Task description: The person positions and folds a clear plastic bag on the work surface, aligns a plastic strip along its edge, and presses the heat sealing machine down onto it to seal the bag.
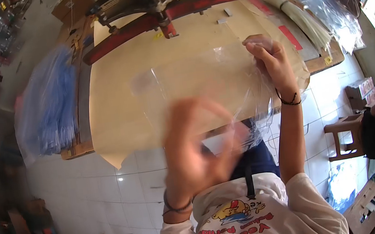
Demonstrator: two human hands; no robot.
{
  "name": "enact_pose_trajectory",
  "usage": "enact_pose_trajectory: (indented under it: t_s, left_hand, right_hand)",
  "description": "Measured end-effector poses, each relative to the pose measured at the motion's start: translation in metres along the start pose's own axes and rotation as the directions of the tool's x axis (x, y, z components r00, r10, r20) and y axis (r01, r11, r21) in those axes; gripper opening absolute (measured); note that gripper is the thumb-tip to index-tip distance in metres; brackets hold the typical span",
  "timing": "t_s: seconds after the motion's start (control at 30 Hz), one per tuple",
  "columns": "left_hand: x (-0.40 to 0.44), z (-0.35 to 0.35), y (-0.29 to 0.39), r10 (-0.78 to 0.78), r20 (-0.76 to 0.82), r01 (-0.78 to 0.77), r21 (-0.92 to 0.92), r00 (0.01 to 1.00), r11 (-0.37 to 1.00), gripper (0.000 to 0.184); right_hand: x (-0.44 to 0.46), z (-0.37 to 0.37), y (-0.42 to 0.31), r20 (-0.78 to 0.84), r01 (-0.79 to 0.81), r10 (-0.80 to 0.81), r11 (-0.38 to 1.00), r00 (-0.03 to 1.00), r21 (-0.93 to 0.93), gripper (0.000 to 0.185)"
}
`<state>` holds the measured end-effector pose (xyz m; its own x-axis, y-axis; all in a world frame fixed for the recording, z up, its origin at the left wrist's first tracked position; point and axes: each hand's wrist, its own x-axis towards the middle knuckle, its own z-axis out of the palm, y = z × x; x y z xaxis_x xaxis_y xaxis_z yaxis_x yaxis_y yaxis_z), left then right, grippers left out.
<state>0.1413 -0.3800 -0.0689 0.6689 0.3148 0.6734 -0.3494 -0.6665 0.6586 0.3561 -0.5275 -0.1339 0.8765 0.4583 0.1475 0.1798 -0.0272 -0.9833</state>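
Note:
My right hand (271,57) is closed in a pinch on the edge of a clear plastic bag (200,69), which lies spread over the brown paper (119,107) on the table. Part of the clear film hangs crumpled below this hand, past the table's front edge. My left hand (200,139) is smeared by motion in front of my body, near the hanging film. Whether its fingers touch or hold the film cannot be made out.
A red metal bar (114,40) on a dark press frame spans the table's back. Blue plastic bags (49,107) lie at the left. A bundle of pale strips (298,15) and clear film (333,10) are at the right. A wooden stool (346,135) stands on the tiled floor.

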Motion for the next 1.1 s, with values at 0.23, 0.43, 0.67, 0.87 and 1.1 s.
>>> enact_pose_trajectory:
  t_s: [0.23,0.43,0.67,0.87,1.1]
  left_hand:
    - [0.018,-0.035,-0.111,-0.532,-0.022,0.499,-0.317,0.846,0.807,0.040]
    - [0.019,-0.021,-0.132,-0.591,0.039,0.552,-0.411,0.806,0.725,0.026]
    - [0.021,-0.028,-0.124,-0.642,-0.051,0.595,-0.328,0.765,0.734,0.029]
    - [0.014,-0.041,-0.139,-0.607,0.154,0.615,-0.369,0.780,0.697,0.030]
    - [0.008,-0.042,-0.140,-0.534,0.110,0.524,-0.431,0.838,0.734,0.030]
  right_hand:
    - [0.004,0.002,-0.003,0.018,-0.019,0.016,0.977,1.000,0.211,0.024]
    - [0.007,0.003,-0.005,0.053,-0.010,0.002,0.988,0.999,0.156,0.030]
    - [0.010,0.005,0.002,0.050,0.022,-0.016,0.992,0.999,-0.128,0.033]
    - [0.006,0.006,-0.004,0.020,0.051,-0.050,0.995,0.999,-0.087,0.031]
    - [0.011,0.003,0.007,0.089,0.117,-0.109,0.989,0.990,-0.095,0.035]
